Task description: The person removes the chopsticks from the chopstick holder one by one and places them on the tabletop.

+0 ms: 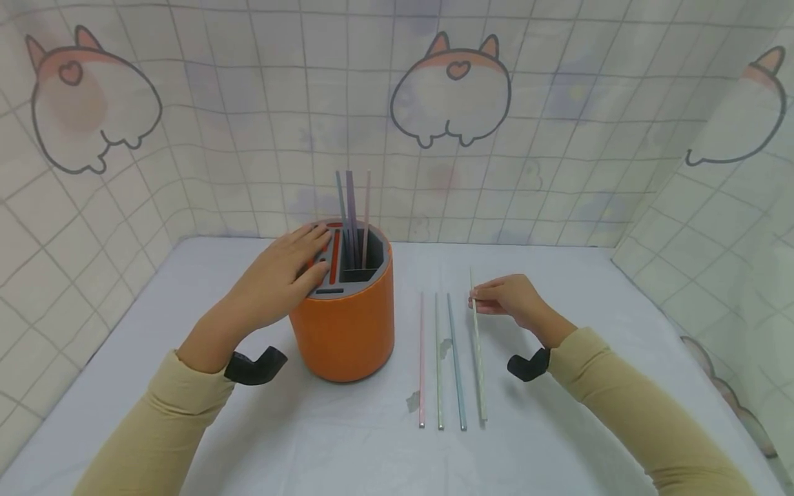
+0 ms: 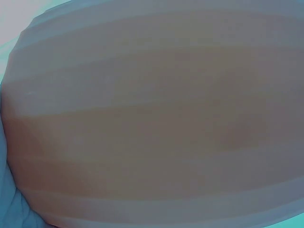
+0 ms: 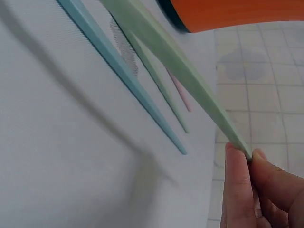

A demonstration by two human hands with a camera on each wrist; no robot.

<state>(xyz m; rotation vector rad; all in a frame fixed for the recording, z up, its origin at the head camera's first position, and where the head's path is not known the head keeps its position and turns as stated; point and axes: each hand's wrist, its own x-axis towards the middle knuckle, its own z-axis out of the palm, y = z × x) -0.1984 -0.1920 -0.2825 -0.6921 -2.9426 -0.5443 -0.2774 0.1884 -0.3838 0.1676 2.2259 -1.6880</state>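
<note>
Pale green paper straw (image 1: pixel 477 351) lies rightmost of four on the white tabletop (image 1: pixel 558 441); in the head view your right hand (image 1: pixel 511 300) pinches its far end while your left hand (image 1: pixel 279 279) rests flat, fingers straight, on the orange cylindrical holder (image 1: pixel 347 331). The left wrist view shows only a blur (too close to read). In the right wrist view, your fingertips (image 3: pixel 237 175) clamp the straw's tip; lift it clear of the neighbouring blue straw (image 3: pixel 118 66). Open room lies to your right.
</note>
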